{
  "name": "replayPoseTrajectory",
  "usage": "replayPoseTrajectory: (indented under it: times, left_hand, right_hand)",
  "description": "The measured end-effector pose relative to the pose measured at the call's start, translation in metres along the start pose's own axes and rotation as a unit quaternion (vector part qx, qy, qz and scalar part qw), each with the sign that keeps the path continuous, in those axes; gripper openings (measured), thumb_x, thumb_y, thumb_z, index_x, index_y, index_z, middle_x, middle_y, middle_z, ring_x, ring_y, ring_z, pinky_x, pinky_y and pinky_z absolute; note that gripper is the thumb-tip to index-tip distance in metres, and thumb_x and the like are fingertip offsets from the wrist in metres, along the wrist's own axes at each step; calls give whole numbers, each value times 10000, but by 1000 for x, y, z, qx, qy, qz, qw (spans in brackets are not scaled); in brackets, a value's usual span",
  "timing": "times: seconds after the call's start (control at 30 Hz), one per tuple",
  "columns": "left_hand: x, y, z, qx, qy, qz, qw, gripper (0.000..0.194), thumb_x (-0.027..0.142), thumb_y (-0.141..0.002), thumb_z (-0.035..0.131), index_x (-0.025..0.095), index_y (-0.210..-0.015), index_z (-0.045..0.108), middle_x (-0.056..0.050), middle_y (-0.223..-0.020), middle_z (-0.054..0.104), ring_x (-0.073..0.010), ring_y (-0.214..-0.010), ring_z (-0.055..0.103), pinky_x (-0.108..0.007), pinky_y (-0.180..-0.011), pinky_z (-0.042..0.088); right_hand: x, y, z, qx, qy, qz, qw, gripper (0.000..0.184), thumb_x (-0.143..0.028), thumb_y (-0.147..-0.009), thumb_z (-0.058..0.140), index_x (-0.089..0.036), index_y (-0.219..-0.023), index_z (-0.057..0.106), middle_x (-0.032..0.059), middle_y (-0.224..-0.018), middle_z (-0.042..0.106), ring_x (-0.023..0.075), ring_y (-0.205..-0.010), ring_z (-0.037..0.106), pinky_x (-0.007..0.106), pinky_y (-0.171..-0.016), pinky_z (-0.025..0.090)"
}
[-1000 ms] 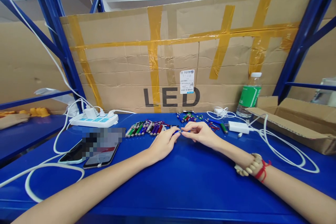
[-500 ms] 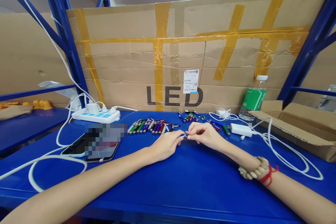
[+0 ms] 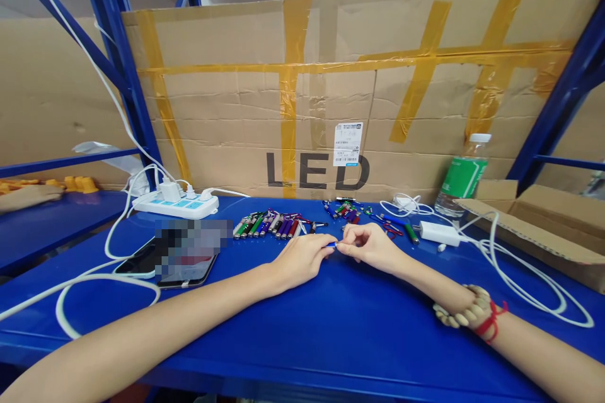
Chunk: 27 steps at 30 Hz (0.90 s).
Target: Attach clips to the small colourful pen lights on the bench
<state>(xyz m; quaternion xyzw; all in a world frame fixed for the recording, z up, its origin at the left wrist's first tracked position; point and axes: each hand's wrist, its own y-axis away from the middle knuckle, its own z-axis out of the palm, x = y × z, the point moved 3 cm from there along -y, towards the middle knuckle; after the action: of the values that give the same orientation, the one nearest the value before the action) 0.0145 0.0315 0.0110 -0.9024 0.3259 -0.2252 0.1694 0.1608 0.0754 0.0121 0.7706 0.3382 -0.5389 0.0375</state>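
Between my hands, over the middle of the table, is a small blue metal tube [image 3: 333,245], mostly covered by fingers. My left hand [image 3: 302,261] is closed around its left part, palm down. The thumb and forefinger of my right hand [image 3: 371,244] pinch at its right end; any small part in that pinch is hidden. Just behind my left hand lies a row of coloured metal tubes with clips [image 3: 267,225], like mini flashlights. Behind my right hand is a loose pile of similar tubes and small clips [image 3: 347,209].
Two phones [image 3: 189,271] lie at left near a white power strip [image 3: 177,204]. To the right are a green tube [image 3: 411,233], a white charger [image 3: 439,233], looped white cables [image 3: 529,289], a green-labelled bottle [image 3: 460,179] and an open cardboard box [image 3: 558,220]. A large cardboard sheet [image 3: 227,132] stands behind.
A silvery ring-like part visible at the tube's right end earlier no longer shows; the fingertips have shifted slightly there. The whole view has moved a little. Both hands stay together.
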Motion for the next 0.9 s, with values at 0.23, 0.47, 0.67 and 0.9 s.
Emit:
replayPoseTrajectory:
  times: [0.23, 0.47, 0.67, 0.9]
  left_hand:
    - [2, -1, -4, 15, 32, -14, 999, 299, 204, -878, 375, 257, -1148, 491, -15, -1171, 575, -180, -1026, 551, -300, -860, 432]
    - [1, -3, -4, 2, 43, -45, 998, 279, 211, -879, 350, 246, -1103, 512, -14, -889, 643, -166, -800, 601, -276, -722, 449]
    - [1, -4, -3, -17, 13, -80, 997, 236, 230, -874, 341, 231, -1032, 517, 3, -721, 601, -159, -687, 568, -249, -630, 406]
    - [-6, -7, 0, -16, 31, -90, 995, 237, 185, -870, 290, 229, -951, 508, 28, -663, 535, -129, -644, 525, -218, -596, 373]
  right_hand:
    - [-1, 0, 1, 24, -12, 58, 998, 440, -558, -588, 644, -150, -537, 490, -44, -426, 461, 50, -382, 376, 200, -403, 268]
    - [5, -4, 2, 29, -9, 60, 998, 402, -519, -613, 646, -149, -566, 495, -55, -407, 449, 48, -363, 368, 189, -405, 256]
    - [1, -3, -1, 45, 60, 33, 997, 393, -514, -638, 628, -145, -559, 518, -43, -434, 464, 58, -378, 396, 191, -400, 279]
    - [-4, -2, -1, 88, 150, -35, 984, 340, -489, -639, 646, -153, -609, 610, 6, -604, 590, 79, -482, 428, 206, -453, 325]
